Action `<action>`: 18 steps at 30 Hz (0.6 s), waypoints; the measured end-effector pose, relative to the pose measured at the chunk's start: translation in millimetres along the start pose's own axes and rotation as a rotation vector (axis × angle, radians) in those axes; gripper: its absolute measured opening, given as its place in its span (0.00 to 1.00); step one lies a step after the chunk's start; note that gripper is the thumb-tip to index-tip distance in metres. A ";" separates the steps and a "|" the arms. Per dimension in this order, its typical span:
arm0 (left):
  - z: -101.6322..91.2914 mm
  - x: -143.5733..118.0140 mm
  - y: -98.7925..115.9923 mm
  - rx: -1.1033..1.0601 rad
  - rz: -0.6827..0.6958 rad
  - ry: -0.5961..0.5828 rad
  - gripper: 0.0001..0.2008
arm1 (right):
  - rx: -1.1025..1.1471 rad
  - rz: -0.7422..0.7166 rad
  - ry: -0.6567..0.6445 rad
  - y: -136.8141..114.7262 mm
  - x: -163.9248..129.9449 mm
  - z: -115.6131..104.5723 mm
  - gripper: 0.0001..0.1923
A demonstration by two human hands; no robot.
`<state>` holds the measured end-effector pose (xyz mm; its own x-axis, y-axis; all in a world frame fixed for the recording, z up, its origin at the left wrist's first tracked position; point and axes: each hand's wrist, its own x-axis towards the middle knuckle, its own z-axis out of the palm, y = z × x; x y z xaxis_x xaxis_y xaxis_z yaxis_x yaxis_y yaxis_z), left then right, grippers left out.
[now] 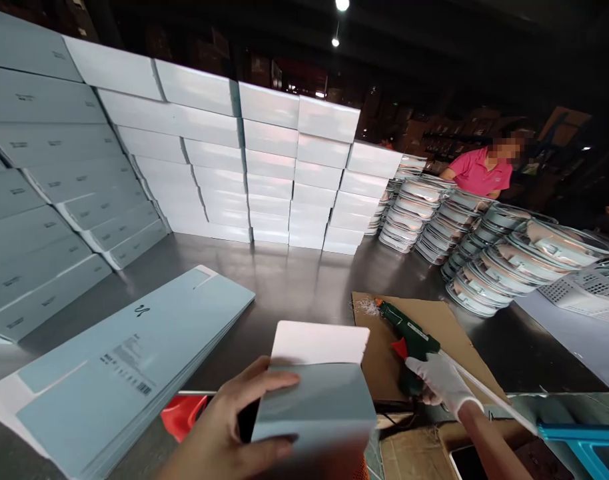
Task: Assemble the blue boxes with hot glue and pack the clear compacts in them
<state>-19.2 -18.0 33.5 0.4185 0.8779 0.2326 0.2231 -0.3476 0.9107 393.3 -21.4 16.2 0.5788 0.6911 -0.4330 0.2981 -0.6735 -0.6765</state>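
Near the table's front edge, the left hand (pixel 224 427) clamps 1 pale-blue carton (pixel 317 393): light, stiff, crushable, best held by its sides. The gloved right hand (pixel 442 383) grips a green glue gun (pixel 409 337).

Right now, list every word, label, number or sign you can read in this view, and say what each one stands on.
None can be read.
Flat carton sheets: a small curly logo mark, print block and barcode, too small to read.
Stacked boxes: small dark end labels, blurred.
Glue gun held by the gloved right hand: pale label on the barrel, too small.
Box in the left hand: no print showing.
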 end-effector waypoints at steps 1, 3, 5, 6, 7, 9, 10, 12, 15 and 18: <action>1.5 1.9 -6.2 -0.032 -0.026 -0.023 0.24 | 0.077 0.001 -0.029 1.2 -4.3 -1.3 0.21; -0.4 3.9 -16.6 -0.079 -0.062 -0.043 0.24 | 0.245 -0.060 -0.071 2.6 -18.5 -7.6 0.26; -4.1 2.6 -22.8 -0.076 -0.077 -0.026 0.25 | 0.388 -0.146 -0.107 1.5 -37.6 -12.6 0.29; -5.1 0.9 -24.3 -0.060 -0.076 -0.009 0.26 | 0.486 -0.201 -0.124 0.0 -47.7 -12.7 0.29; -5.3 -1.1 -24.7 -0.037 -0.068 0.011 0.27 | 0.607 -0.263 -0.149 -1.7 -57.6 -10.9 0.29; -3.3 -4.7 -23.1 0.025 -0.043 0.048 0.27 | 0.860 -0.390 -0.202 -4.2 -74.4 -2.5 0.30; -1.5 -6.1 -21.3 0.066 -0.033 0.062 0.27 | 0.946 -0.449 -0.228 -4.0 -80.6 3.2 0.30; 2.5 -7.6 -16.5 0.174 -0.048 0.104 0.28 | 0.943 -0.544 -0.275 0.3 -87.5 14.9 0.29; 7.1 -6.7 -6.9 0.317 -0.115 0.171 0.29 | 0.727 -0.654 -0.312 11.8 -84.5 29.1 0.27; 8.4 -4.1 2.6 0.376 -0.145 0.178 0.28 | 0.594 -0.740 -0.296 13.0 -71.1 36.7 0.21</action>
<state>-12.9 -25.3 32.1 0.2082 0.9580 0.1971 0.5873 -0.2836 0.7580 328.2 -69.6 16.4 0.1635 0.9762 0.1421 0.0322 0.1387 -0.9898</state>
